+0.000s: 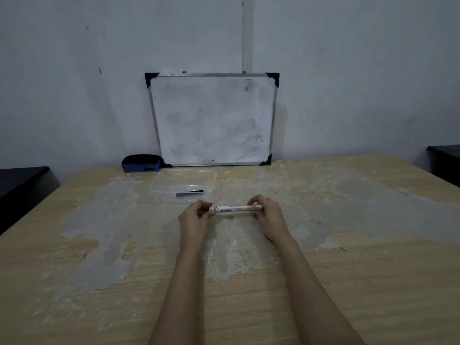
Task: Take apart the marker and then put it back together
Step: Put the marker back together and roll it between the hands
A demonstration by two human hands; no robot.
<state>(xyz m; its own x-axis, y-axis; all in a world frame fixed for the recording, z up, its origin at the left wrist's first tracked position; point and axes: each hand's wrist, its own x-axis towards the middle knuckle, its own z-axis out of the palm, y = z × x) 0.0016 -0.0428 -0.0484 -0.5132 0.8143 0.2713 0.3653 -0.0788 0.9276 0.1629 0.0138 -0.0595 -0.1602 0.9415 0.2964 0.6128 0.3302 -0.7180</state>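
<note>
Both hands (196, 215) pinch smooth cylindrical white marker (236, 208) ends.

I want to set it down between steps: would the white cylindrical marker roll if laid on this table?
Probably. The white cylindrical marker looks round and smooth, so it may roll on the flat wooden table. It seems stiff, spanning left hand to right hand without sagging. The clear plastic container might hold it.
</note>
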